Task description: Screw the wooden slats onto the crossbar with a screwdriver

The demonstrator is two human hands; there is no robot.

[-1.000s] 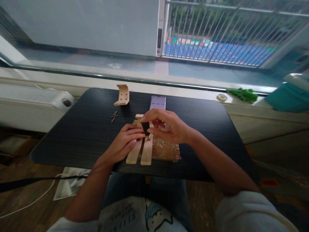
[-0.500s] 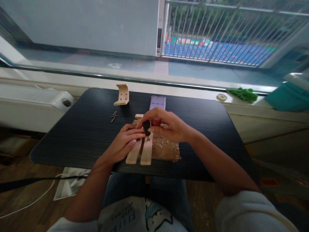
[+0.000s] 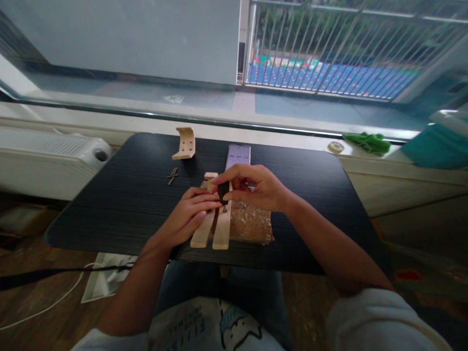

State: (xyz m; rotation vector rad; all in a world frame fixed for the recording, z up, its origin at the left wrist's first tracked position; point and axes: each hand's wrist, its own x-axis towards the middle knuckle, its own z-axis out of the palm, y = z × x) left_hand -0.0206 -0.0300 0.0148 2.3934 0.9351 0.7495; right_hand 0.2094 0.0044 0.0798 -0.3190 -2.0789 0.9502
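Two pale wooden slats [image 3: 215, 229] lie side by side on the black table [image 3: 120, 195], joined at the far end by a crosspiece. My left hand [image 3: 188, 214] lies flat on the left slat, fingers stretched out and pressing it down. My right hand [image 3: 252, 187] pinches a small black-handled screwdriver [image 3: 223, 191], held upright with its tip on a screw in the right slat. A perforated wooden board [image 3: 252, 225] lies under the slats to the right.
A curved wooden bracket [image 3: 185, 143] with holes stands at the table's far side. Loose screws [image 3: 172, 176] lie left of the slats. A phone [image 3: 239, 156] with a lit screen lies behind my hands. A radiator [image 3: 47, 156] is on the left, green cloth [image 3: 367, 143] on the sill.
My right hand has turned the screwdriver handle between its fingers and shifted slightly up. The left hand and the slats have stayed put.
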